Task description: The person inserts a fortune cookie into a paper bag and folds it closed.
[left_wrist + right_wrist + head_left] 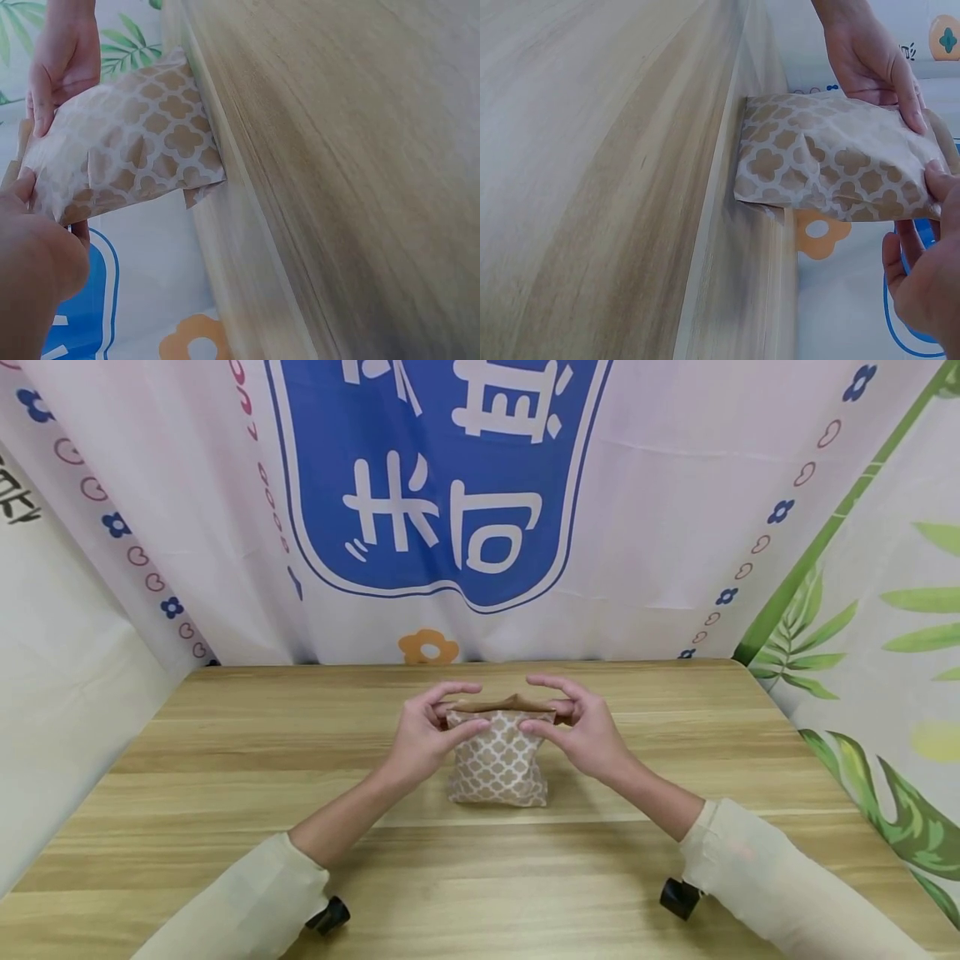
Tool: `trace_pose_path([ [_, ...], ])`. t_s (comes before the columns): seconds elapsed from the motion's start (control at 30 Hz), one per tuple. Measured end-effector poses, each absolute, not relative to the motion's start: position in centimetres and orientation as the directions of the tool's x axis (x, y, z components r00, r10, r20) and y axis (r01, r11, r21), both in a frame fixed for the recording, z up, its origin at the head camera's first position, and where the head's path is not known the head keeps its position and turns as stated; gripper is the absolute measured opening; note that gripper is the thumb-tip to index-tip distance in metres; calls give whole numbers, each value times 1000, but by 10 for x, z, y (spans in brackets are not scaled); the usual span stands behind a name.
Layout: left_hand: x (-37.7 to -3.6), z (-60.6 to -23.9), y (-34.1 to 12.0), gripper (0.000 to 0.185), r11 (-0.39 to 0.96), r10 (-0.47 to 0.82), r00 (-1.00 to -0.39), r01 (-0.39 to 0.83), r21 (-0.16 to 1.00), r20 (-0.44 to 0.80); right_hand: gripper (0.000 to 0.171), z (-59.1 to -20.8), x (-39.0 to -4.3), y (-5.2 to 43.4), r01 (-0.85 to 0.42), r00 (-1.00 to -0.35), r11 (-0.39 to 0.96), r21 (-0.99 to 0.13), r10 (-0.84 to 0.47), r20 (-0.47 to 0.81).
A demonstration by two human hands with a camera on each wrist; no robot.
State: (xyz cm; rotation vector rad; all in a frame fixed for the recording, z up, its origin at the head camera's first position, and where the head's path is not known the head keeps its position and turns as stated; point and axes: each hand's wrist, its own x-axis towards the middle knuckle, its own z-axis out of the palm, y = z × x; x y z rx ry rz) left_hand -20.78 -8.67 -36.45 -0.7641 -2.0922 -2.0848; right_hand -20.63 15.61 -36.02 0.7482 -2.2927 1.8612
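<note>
both forearms reach in over the tabletop [225, 793] and meet at the middle, wrists bent inward, cream sleeves pushed up past the wrists. the left hand [423, 735] pinches the top left corner of the patterned paper bag [498, 760], thumb on the near face, fingers arched over the rim. the right hand [581, 731] mirrors it, pinching the top right corner the same way. the bag stands upright on the tabletop, centre, its brown mouth just open between the two hands. the far side of the bag is hidden, so whether the fingertips dip inside the mouth can't be told. what's in the bag can't be seen. the wrist views show only the bag's patterned face and parts of each hand, the near hand cut off by the edge.
</note>
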Motion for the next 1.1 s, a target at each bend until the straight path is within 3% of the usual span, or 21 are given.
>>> trace_pose_path([
  [0.63,-206,-363,-86,31,-42,189,-930,314,948,316,23,-357,-206,152,-392,-889,107,-914,-302,345],
  [1.1,-208,-363,-90,25,-17,215,-916,343,939,338,17,-359,-208,155,-379,-898,89,-921,-278,343],
])
